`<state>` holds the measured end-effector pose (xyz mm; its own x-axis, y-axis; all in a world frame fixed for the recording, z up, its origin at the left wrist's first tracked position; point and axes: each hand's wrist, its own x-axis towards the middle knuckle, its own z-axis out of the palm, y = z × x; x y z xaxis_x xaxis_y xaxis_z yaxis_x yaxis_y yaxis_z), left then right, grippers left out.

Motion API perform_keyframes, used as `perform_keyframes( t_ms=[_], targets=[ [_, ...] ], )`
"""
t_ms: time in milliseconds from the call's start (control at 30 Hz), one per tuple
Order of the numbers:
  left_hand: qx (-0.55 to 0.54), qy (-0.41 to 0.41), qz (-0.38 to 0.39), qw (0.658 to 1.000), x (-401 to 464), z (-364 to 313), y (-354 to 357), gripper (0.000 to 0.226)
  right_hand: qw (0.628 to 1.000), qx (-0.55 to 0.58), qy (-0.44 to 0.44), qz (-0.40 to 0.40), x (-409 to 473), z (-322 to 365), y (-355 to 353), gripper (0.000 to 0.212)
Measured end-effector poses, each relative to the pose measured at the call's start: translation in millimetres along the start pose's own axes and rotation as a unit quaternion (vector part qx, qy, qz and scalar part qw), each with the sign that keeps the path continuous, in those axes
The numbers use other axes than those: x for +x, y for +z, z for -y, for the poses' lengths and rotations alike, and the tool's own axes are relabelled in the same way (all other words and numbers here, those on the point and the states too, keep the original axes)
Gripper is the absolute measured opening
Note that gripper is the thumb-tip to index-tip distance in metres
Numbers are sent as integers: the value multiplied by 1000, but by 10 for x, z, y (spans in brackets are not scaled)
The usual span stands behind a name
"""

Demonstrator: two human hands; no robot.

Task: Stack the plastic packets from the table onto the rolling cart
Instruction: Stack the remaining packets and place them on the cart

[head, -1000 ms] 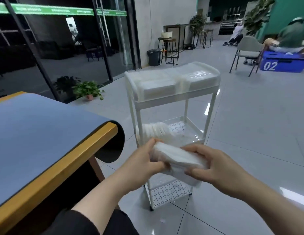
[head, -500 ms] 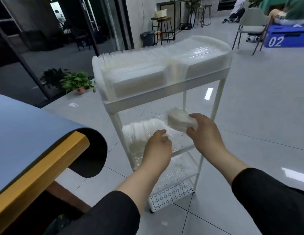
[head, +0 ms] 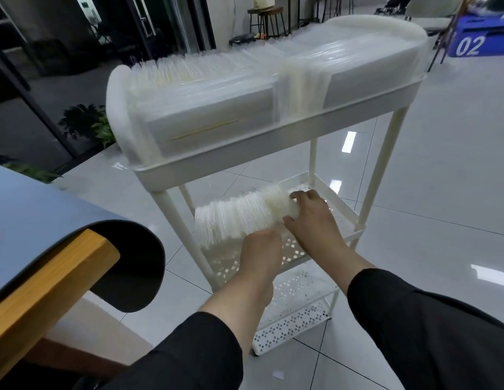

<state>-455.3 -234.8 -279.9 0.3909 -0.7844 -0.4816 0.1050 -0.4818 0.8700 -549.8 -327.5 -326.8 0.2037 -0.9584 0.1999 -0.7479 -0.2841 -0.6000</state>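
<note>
On the white plastic rolling cart's (head: 276,153) middle shelf, the row of clear plastic packets (head: 239,218) runs left to right. The right hand (head: 310,220) curls its fingers (head: 297,196) around the row's right end; the left hand (head: 260,246) touches its front, fingers hidden.

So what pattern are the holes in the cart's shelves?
Small diamond-shaped cut-outs in rows across the white shelf; clearest in the head view, low on the cart.

Far beyond the hands, a blue box (head: 480,38) marked "02" sits on the pale tiled floor (head: 431,178) at upper right. A wooden stool (head: 266,19) stands further back, straight ahead. Left of the hands, a green potted plant (head: 89,128) sits by the dark glass wall (head: 48,66).
</note>
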Motion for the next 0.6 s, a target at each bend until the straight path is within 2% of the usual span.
perform_keyframes(
  t_ms=[233,333,433,500,600],
  targets=[
    [30,13,11,999,-36,-7,-22,17,996,70,15,54,-65,13,-101,76],
    [51,35,20,998,-50,-4,-17,18,995,82,6,64,-81,-5,-119,70],
    [97,91,17,991,-63,18,-22,19,995,83,1,62,-66,-41,-138,55],
    [172,174,-3,970,-58,41,-21,25,994,91,-2,52,-48,-82,-142,42],
    [300,289,-27,909,-65,53,-4,26,994,96,4,43,-12,-149,-130,36]
  ],
)
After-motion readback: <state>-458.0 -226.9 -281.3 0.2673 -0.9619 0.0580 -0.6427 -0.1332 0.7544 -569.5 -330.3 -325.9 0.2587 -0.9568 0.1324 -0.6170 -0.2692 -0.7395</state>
